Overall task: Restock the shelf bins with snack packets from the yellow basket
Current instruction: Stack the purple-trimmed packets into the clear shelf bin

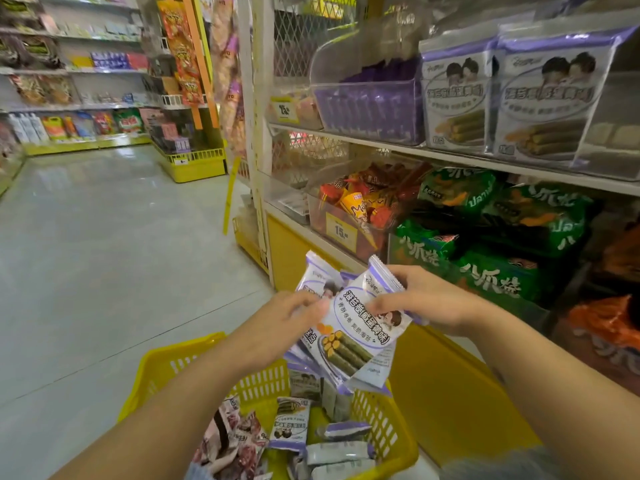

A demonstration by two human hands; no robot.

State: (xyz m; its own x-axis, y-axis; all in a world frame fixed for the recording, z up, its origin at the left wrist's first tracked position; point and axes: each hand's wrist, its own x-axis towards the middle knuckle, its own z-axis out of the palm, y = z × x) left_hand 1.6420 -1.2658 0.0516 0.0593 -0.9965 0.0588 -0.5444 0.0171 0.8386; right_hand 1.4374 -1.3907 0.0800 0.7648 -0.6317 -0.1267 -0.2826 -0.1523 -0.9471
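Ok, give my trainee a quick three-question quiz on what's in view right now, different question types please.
1. True or false: both hands hold white-and-purple packets above the yellow basket.
2. Which shelf holds the matching packets? A) upper shelf, right of the clear bin B) lower shelf, among the green bags C) the far aisle
3. Fill in: the price tag on the lower bin reads ___.

Key: 1 true, since the left hand and right hand grip the bundle from either side. 2 A. 3 15.
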